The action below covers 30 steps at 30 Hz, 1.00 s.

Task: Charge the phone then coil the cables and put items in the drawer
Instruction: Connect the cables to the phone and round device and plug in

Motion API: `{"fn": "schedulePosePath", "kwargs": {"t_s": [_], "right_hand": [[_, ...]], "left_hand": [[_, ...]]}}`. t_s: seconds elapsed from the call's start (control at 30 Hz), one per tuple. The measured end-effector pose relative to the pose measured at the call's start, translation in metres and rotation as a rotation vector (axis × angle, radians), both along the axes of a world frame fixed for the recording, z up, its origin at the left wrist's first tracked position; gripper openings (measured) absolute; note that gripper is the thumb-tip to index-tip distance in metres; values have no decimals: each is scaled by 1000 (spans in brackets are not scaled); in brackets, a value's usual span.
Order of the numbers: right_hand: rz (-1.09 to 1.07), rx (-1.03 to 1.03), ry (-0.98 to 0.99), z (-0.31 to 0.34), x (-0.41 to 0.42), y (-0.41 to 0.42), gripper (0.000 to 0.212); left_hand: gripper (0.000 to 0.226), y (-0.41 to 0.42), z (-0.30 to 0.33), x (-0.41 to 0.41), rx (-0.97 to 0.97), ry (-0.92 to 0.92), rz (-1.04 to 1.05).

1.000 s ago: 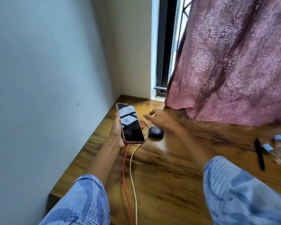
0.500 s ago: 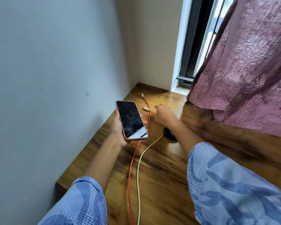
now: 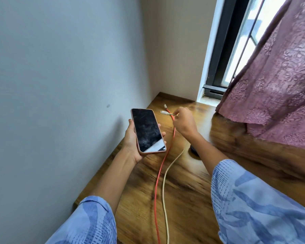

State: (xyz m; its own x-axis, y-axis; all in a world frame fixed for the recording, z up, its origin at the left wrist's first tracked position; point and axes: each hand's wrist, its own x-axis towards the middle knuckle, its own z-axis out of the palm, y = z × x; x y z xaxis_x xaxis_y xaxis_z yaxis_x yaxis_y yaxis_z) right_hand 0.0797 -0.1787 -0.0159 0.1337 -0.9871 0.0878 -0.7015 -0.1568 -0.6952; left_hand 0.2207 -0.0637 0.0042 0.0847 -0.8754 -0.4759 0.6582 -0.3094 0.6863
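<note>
The phone (image 3: 148, 131) is lying in the left hand (image 3: 132, 138) above the table (image 3: 183, 199), at nine o'clock from the right hand (image 3: 184, 122). Two cables (image 3: 161, 182) are running side by side along the table from six o'clock toward twelve, passing between the hands. The curtain (image 3: 275, 95) is hanging at two o'clock, its hem resting on the table, with the window frame (image 3: 218, 59) standing behind it.

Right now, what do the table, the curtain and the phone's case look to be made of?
Table: wood or wood-look laminate, glossy; grain pattern and window glare show. Curtain: pink woven fabric, matte, with a raised floral pattern and soft folds. Phone case: pinkish, smooth rim, probably silicone or plastic; can't tell which.
</note>
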Motion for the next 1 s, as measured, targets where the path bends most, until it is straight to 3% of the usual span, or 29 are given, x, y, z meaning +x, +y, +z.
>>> {"fn": "schedulePosePath", "kwargs": {"t_s": [0.17,0.5,0.83,1.0], "right_hand": [[-69,-91,-291,52,-6,26,18],[-183,-186,-464,103,-70,119,23],[-289,-92,-674,92,-106,173,23],[-302,-41,-709,87,-107,182,25]], "left_hand": [[69,-8,16,-2,-53,93,-40],[75,-26,54,-62,-177,315,-143],[75,-34,76,-133,-234,470,-150],[70,-31,80,-141,-224,425,-157]]}}
